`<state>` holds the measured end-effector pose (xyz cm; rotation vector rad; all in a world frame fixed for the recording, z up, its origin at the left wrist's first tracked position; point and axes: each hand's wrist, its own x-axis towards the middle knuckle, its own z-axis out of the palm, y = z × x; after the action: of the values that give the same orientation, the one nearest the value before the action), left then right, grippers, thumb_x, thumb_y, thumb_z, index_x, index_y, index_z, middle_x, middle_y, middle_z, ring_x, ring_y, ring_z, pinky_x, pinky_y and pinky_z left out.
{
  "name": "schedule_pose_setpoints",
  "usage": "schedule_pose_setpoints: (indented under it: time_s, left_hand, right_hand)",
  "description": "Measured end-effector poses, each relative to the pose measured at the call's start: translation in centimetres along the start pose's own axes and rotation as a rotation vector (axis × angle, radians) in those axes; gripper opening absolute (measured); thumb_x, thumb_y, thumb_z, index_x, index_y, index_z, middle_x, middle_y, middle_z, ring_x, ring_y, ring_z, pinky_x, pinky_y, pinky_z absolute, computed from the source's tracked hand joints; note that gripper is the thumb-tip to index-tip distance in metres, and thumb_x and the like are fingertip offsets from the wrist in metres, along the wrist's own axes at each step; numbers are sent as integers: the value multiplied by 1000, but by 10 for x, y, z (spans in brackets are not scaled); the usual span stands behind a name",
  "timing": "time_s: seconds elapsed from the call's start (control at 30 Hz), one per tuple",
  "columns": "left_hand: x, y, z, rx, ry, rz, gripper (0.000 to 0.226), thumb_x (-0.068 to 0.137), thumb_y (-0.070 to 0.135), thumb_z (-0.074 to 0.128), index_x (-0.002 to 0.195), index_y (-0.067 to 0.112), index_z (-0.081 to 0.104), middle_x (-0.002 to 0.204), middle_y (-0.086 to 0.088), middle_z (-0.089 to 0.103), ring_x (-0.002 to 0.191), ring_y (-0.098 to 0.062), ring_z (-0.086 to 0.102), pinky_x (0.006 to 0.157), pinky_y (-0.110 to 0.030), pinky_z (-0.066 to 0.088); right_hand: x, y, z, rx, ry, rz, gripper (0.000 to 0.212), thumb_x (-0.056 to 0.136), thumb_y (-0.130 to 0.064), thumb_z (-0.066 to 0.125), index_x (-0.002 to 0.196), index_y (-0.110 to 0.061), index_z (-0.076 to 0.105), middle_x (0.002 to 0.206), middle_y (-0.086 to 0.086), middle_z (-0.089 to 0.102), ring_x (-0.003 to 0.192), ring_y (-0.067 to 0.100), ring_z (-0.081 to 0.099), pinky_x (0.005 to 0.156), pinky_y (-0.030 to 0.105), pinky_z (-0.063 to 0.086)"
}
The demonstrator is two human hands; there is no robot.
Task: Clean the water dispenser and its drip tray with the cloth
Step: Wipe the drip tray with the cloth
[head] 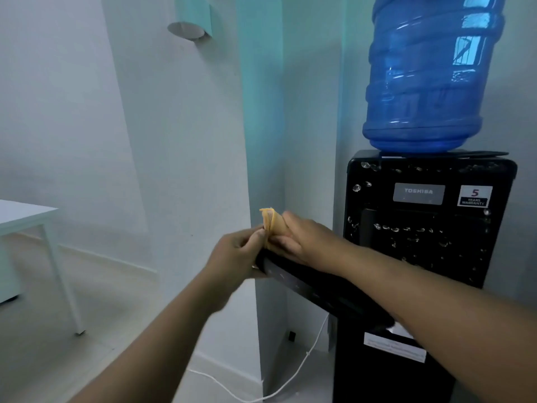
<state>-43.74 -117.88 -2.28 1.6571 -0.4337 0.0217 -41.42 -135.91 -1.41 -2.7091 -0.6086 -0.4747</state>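
Left grip (235, 254) holds drip tray (305, 283); right grip (302, 239) holds cloth (271, 221) against it.

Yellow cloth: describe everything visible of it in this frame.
The small yellow cloth looks like thin, soft fabric, folded in layers whose edges stick upward. It is held against the far end of the long black drip tray, left of the black water dispenser. The right hand curls its fingers over it; the left hand, gripping the tray's end, touches its lower edge with the thumb. Fingers hide much of it.
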Motion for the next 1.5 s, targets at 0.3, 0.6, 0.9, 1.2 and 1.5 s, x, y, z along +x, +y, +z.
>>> schedule_pose_setpoints:
  time_s: [0.3, 0.6, 0.9, 1.2, 1.5]
  left_hand:
    - [-6, 5, -6, 25, 5, 30, 29, 105, 16, 43, 107, 15, 72, 81, -4, 70, 63, -9, 65, 61, -29, 58]
    - [-7, 12, -33, 20, 105, 59, 30, 104, 15, 45, 127, 15, 65, 97, -8, 69, 71, -13, 65, 66, -30, 60]
    - [-8, 3, -36, -37, 145, 21, 29, 104, 16, 47, 123, 16, 68, 99, -9, 72, 72, -17, 67, 67, -33, 61]
    - [-18, 7, -3, -89, 62, 93, 29, 103, 12, 47, 121, 22, 68, 82, 3, 73, 67, -11, 66, 64, -30, 59]
    - [-19, 9, -32, -222, -39, -98, 27, 105, 22, 45, 121, 16, 65, 116, -6, 72, 103, -29, 70, 81, -34, 60]
  right_hand:
    - [-15, 9, -2, -53, -27, -31, 28, 99, -35, 51, 104, -11, 39, 103, 11, 55, 88, 29, 56, 71, 36, 38]
    - [-37, 50, -11, -187, -97, -18, 32, 96, -40, 54, 110, -11, 47, 108, 6, 54, 102, 27, 56, 86, 38, 44]
    - [-45, 48, -22, -281, -184, -1, 30, 98, -40, 51, 106, -12, 44, 100, 1, 50, 91, 20, 51, 74, 30, 36]
    - [-29, 18, -22, -208, -22, -87, 28, 98, -42, 51, 99, -18, 38, 97, 0, 48, 86, 22, 51, 69, 30, 31]
    - [-50, 54, -41, -175, -26, -19, 13, 93, -31, 59, 92, -18, 62, 93, -4, 57, 94, 15, 54, 81, 33, 44]
